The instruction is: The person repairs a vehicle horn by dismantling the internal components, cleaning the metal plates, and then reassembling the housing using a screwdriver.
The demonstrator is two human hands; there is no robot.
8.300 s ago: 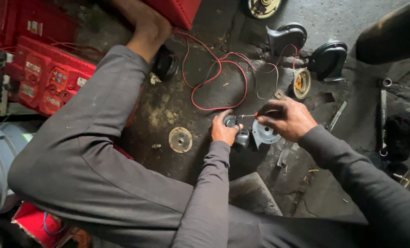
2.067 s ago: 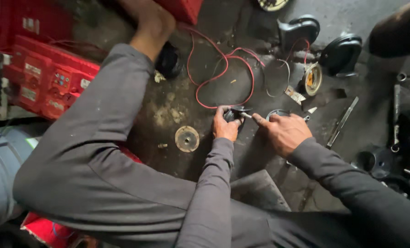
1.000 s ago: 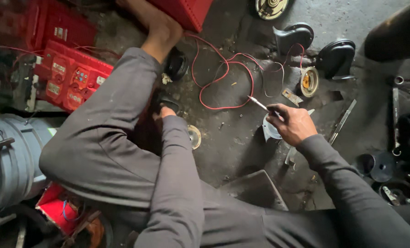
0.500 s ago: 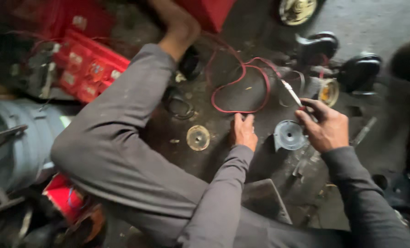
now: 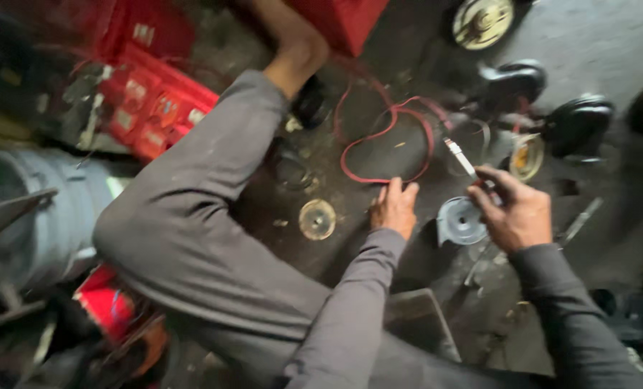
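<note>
Hands first: our left hand (image 5: 395, 207) lies flat, fingers loosely spread, on the grimy floor (image 5: 379, 151) just below a loop of red wire (image 5: 386, 133), holding nothing that we can see. Our right hand (image 5: 512, 215) is pinched around a thin pale tool (image 5: 460, 156) that slants up and left from the fingers, its tip close to the wire loop. The two hands are apart, and between them sits a round silver metal part (image 5: 458, 222), just beside the right hand.

Around them it's crowded. A small brass-coloured disc (image 5: 316, 219) lies left of the left hand, near our bent knee in grey trousers (image 5: 192, 216), which fills the middle and hides much of the floor. Our bare foot (image 5: 293, 43) rests up top beside a red box (image 5: 343, 21).

Counting now: two black horn-shaped housings (image 5: 516, 79) (image 5: 577, 122) at upper right, near each other. One yellowish round part (image 5: 527, 155) sits between the lower one and our right hand, and another larger round one (image 5: 483, 18) lies at the top edge. A red crate (image 5: 152, 108) stands at the left, with a grey metal cylinder (image 5: 41, 216) below it. The picture is blurred, so finer detail escapes us.
</note>
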